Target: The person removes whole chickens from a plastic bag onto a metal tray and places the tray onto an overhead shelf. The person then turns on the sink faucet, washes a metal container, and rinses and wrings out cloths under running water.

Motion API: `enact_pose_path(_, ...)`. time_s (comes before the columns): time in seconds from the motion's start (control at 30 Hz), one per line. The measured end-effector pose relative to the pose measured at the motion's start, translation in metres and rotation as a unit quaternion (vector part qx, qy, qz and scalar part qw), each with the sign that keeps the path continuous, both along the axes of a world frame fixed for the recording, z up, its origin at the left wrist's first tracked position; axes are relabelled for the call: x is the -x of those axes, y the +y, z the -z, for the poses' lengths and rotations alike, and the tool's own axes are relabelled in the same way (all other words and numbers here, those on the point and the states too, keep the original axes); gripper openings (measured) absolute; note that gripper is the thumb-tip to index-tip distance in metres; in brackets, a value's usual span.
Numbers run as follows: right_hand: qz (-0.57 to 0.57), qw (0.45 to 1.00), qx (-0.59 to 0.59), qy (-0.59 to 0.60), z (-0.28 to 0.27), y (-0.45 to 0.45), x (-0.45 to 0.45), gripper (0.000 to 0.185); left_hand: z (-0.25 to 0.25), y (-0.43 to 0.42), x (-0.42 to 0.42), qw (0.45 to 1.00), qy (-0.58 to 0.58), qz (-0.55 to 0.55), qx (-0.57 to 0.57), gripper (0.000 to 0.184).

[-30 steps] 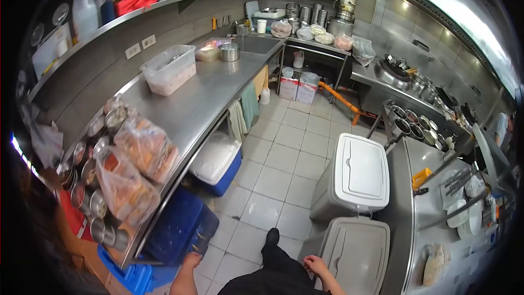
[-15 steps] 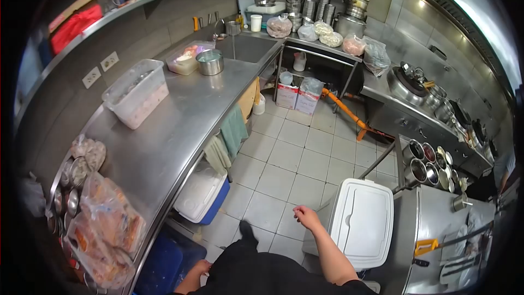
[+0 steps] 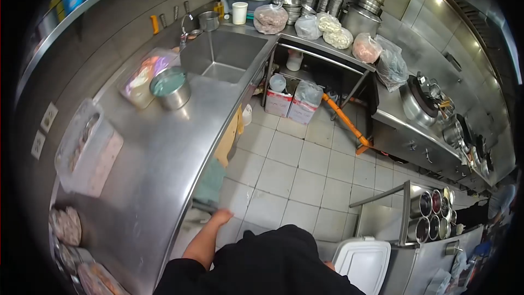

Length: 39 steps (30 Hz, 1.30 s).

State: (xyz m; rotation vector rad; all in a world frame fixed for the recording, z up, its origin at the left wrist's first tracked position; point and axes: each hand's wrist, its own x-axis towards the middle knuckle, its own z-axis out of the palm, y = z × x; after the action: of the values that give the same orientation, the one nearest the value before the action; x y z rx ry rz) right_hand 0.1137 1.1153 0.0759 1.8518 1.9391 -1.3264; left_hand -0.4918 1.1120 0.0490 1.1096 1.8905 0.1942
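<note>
My left hand is out in front of my body, beside the counter's front edge, with its fingers curled and nothing seen in them. Nearest to it are a green cloth hanging below the steel counter and the tiled floor. Only a sliver of my right hand shows at my right side, beside the white lidded bin; my dark clothing hides its fingers.
On the counter stand a clear plastic tub, a steel pot and bagged food. A sink lies beyond. An orange pipe crosses low near two boxes. At right are a stove and a rack of steel containers. Another person stands far right.
My view has moved forward toward the sink. My left hand has swung forward and my right hand has drawn back to my side. The white bin now sits lower in view.
</note>
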Motion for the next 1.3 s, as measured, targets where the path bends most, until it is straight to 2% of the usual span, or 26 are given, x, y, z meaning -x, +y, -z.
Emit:
enact_pose_path(0.03, -0.091, 0.993, -0.061, 0.034, 0.062, 0.011, -0.005, 0.016, -0.007, 0.054, 0.012, 0.996, 0.028, -0.047, -0.076, 0.039)
enact_pose_path(0.07, -0.181, 0.974, -0.121, 0.065, 0.120, 0.024, -0.016, 0.016, -0.060, 0.109, 0.019, 0.993, 0.013, -0.051, -0.105, 0.038)
enact_pose_path(0.13, -0.356, 0.897, -0.230, 0.126, 0.197, 0.062, -0.046, 0.017, -0.115, 0.199, 0.029, 0.978, -0.033, -0.079, -0.188, 0.036)
enact_pose_path(0.17, -0.360, 0.895, -0.228, 0.130, 0.209, 0.095, -0.034, 0.017, -0.136, 0.236, 0.031, 0.979, -0.030, -0.084, -0.185, 0.036)
enact_pose_path(0.23, -0.279, 0.910, -0.130, 0.278, 0.229, 0.164, 0.011, 0.020, -0.171, 0.302, 0.034, 0.958, -0.127, -0.123, -0.227, 0.031)
enact_pose_path(0.27, -0.288, 0.906, -0.129, 0.283, 0.231, 0.212, 0.027, 0.020, -0.178, 0.327, 0.033, 0.957, -0.121, -0.132, -0.230, 0.031)
enact_pose_path(0.33, -0.389, 0.914, -0.112, 0.007, 0.229, 0.327, 0.079, 0.026, -0.196, 0.381, 0.039, 0.939, -0.229, -0.159, -0.203, 0.030)
enact_pose_path(0.4, -0.389, 0.913, -0.106, -0.066, 0.229, 0.456, 0.132, 0.027, -0.222, 0.433, 0.054, 0.942, -0.192, -0.137, -0.238, 0.030)
enact_pose_path(0.43, -0.381, 0.912, -0.114, -0.098, 0.146, 0.538, 0.163, 0.021, -0.233, 0.453, 0.061, 0.943, -0.166, -0.108, -0.268, 0.029)
enact_pose_path(0.47, -0.219, 0.974, 0.006, 0.062, 0.080, 0.601, 0.210, 0.022, -0.250, 0.472, 0.070, 0.942, -0.165, -0.118, -0.268, 0.029)
enact_pose_path(0.5, -0.013, 0.995, 0.007, 0.095, 0.023, 0.653, 0.264, 0.024, -0.274, 0.495, 0.083, 0.935, -0.151, -0.143, -0.289, 0.029)
enact_pose_path(0.53, -0.044, 0.993, 0.061, 0.094, -0.014, 0.720, 0.306, 0.021, -0.292, 0.519, 0.098, 0.925, -0.136, -0.168, -0.311, 0.028)
enact_pose_path(0.57, 0.032, 0.984, -0.005, 0.174, -0.038, 0.769, 0.342, 0.022, -0.298, 0.540, 0.116, 0.913, -0.156, -0.205, -0.317, 0.027)
enact_pose_path(0.6, 0.025, 0.983, -0.060, 0.173, -0.068, 0.819, 0.382, 0.021, -0.305, 0.559, 0.137, 0.898, -0.175, -0.240, -0.324, 0.026)
enact_pose_path(0.63, 0.027, 0.976, -0.081, 0.203, -0.106, 0.861, 0.423, 0.019, -0.322, 0.578, 0.159, 0.896, -0.107, -0.226, -0.366, 0.026)
enact_pose_path(0.77, 0.002, 0.931, -0.089, 0.355, -0.225, 0.953, 0.562, 0.017, -0.327, 0.673, 0.261, 0.840, -0.077, -0.289, -0.453, 0.041)
enact_pose_path(0.8, -0.004, 0.931, -0.093, 0.353, -0.236, 0.958, 0.585, 0.017, -0.329, 0.702, 0.286, 0.836, -0.079, -0.294, -0.457, 0.041)
enact_pose_path(0.87, -0.088, 0.913, -0.061, 0.393, -0.248, 0.973, 0.638, 0.018, -0.330, 0.768, 0.341, 0.801, -0.020, -0.359, -0.479, 0.063)
enact_pose_path(0.9, -0.116, 0.909, -0.027, 0.400, -0.245, 0.977, 0.657, 0.018, -0.328, 0.802, 0.369, 0.798, -0.024, -0.363, -0.481, 0.063)
enact_pose_path(0.93, -0.144, 0.902, 0.008, 0.406, -0.241, 0.981, 0.673, 0.018, -0.326, 0.839, 0.399, 0.783, 0.042, -0.385, -0.487, 0.074)
enact_pose_path(0.97, -0.149, 0.911, 0.024, 0.383, -0.241, 0.986, 0.689, 0.018, -0.325, 0.877, 0.430, 0.764, 0.107, -0.406, -0.490, 0.085)
enact_pose_path(1.0, -0.152, 0.921, 0.045, 0.356, -0.244, 0.991, 0.699, 0.017, -0.322, 0.914, 0.458, 0.762, 0.102, -0.413, -0.488, 0.085)
enact_pose_path(1.07, -0.154, 0.934, 0.032, 0.321, -0.254, 1.005, 0.717, 0.017, -0.303, 0.978, 0.508, 0.690, 0.191, -0.454, -0.530, 0.102)
enact_pose_path(1.1, -0.159, 0.935, 0.037, 0.314, -0.261, 1.018, 0.724, 0.017, -0.298, 1.004, 0.527, 0.690, 0.190, -0.461, -0.524, 0.102)
enact_pose_path(1.17, -0.083, 0.948, 0.027, 0.305, -0.272, 1.049, 0.727, 0.017, -0.289, 1.047, 0.558, 0.662, 0.286, -0.481, -0.498, 0.111)
enact_pose_path(1.3, -0.009, 0.948, -0.001, 0.318, -0.304, 1.103, 0.733, 0.017, -0.301, 1.076, 0.587, 0.664, 0.266, -0.496, -0.493, 0.113)
